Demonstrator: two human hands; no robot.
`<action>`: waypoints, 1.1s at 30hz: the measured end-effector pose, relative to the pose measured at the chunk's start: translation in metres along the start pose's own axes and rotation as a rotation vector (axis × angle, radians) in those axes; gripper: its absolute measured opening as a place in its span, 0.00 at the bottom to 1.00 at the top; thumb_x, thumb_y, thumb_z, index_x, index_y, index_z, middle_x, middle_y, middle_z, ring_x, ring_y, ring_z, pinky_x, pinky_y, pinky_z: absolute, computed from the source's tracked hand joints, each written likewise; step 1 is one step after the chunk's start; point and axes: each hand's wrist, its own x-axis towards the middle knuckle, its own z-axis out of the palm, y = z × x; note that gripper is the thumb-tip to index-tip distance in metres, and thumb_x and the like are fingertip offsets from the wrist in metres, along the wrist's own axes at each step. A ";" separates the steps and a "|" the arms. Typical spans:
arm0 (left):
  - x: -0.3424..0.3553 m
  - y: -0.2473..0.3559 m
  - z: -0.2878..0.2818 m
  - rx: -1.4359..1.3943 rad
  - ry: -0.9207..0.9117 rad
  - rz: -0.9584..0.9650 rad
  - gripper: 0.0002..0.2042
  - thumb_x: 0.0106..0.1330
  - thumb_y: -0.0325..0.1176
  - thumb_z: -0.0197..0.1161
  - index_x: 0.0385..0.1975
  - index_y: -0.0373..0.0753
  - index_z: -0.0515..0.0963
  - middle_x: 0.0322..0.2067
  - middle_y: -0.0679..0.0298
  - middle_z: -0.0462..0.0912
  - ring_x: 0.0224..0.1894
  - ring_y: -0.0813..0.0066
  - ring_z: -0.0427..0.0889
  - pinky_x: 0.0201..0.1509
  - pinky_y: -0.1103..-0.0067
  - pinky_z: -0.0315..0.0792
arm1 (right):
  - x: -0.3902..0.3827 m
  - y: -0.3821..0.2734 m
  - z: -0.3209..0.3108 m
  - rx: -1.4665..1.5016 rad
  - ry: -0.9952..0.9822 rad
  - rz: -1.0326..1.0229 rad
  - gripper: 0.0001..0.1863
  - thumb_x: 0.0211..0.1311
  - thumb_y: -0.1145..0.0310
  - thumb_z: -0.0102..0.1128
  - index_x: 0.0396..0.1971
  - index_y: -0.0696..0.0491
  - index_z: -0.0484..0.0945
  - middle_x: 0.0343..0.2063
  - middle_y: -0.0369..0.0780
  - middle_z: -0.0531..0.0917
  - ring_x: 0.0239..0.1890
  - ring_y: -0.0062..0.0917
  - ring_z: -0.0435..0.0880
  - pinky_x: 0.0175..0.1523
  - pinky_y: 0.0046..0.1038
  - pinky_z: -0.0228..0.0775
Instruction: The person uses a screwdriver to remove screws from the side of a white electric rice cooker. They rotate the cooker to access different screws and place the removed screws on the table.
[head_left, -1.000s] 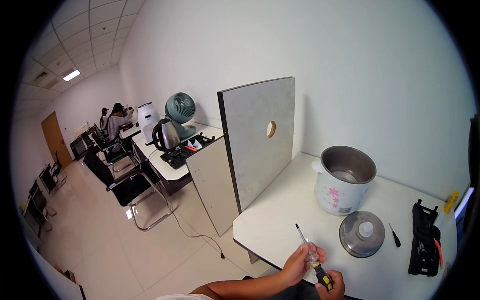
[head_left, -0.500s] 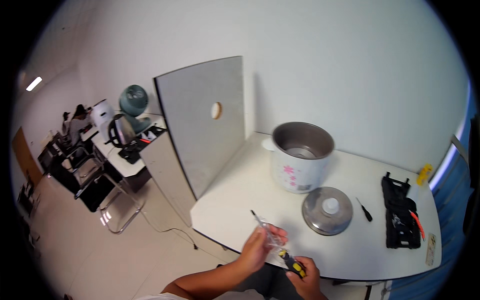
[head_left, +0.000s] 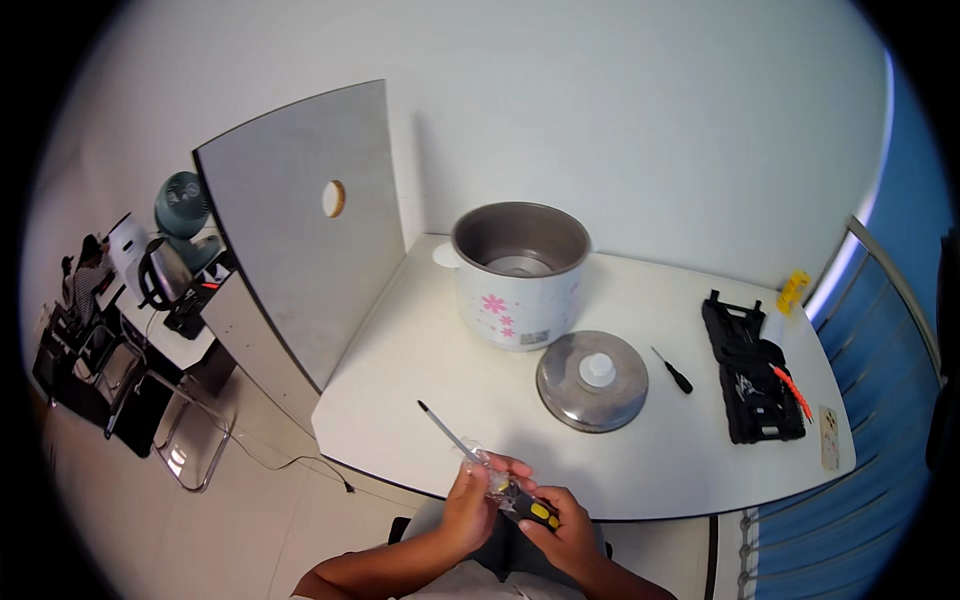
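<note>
Black-and-yellow-handled screwdriver with a long grey metal shaft (head_left: 541, 511) is held at the near edge of the white, black-rimmed counter (head_left: 400, 370), its tip slanting up and to the left. The right hand (head_left: 568, 535) has its grip closed round the handle, seemingly to steady the tool by its thick end. The left hand (head_left: 472, 505) has a narrower grip, pinching the crumpled, clear plastic wrapper (head_left: 497, 484) bunched where shaft meets handle; whether its fingers also press the metal, I cannot tell.

On the counter, a round, domed silver metal lid (head_left: 568, 402) rests with its white knob (head_left: 598, 370) upward, probably because it sits stably on its rim. To its right lies a small black-handled screwdriver (head_left: 678, 378), then an unfolded black plastic tool case (head_left: 745, 375) with a red-orange tool (head_left: 793, 393) at its right side, an arrangement that likely suits the right arm's reach. Behind the lid, a white cylindrical pot with pink flowers (head_left: 512, 305) stands upright, its uncovered mouth showing a brown interior.

Farther left, a grey upright panel with a round hole (head_left: 280, 220) appears to screen off another white counter (head_left: 182, 348), where a black-handled steel kettle (head_left: 168, 272) and a dark-green fan (head_left: 182, 205) stand.
</note>
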 end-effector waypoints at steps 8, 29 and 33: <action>0.015 0.031 -0.010 0.009 0.073 0.122 0.18 0.72 0.52 0.45 0.42 0.43 0.70 0.40 0.59 0.78 0.41 0.64 0.79 0.47 0.68 0.72 | 0.002 -0.014 -0.012 -0.148 -0.070 0.010 0.22 0.54 0.67 0.67 0.49 0.56 0.73 0.39 0.43 0.81 0.40 0.27 0.82 0.46 0.25 0.72; 0.055 0.074 -0.086 0.286 0.473 0.211 0.15 0.72 0.42 0.46 0.52 0.42 0.69 0.41 0.71 0.74 0.39 0.81 0.73 0.46 0.83 0.67 | -0.046 -0.006 -0.360 -0.645 1.520 -0.329 0.24 0.63 0.70 0.55 0.60 0.52 0.66 0.42 0.37 0.75 0.35 0.18 0.73 0.39 0.20 0.67; 0.056 0.055 -0.137 0.468 0.381 0.284 0.15 0.72 0.45 0.49 0.51 0.45 0.69 0.41 0.72 0.75 0.41 0.82 0.72 0.47 0.82 0.65 | -0.073 -0.004 -0.430 -1.182 1.438 0.226 0.28 0.52 0.71 0.58 0.57 0.49 0.71 0.46 0.44 0.77 0.49 0.41 0.75 0.57 0.36 0.67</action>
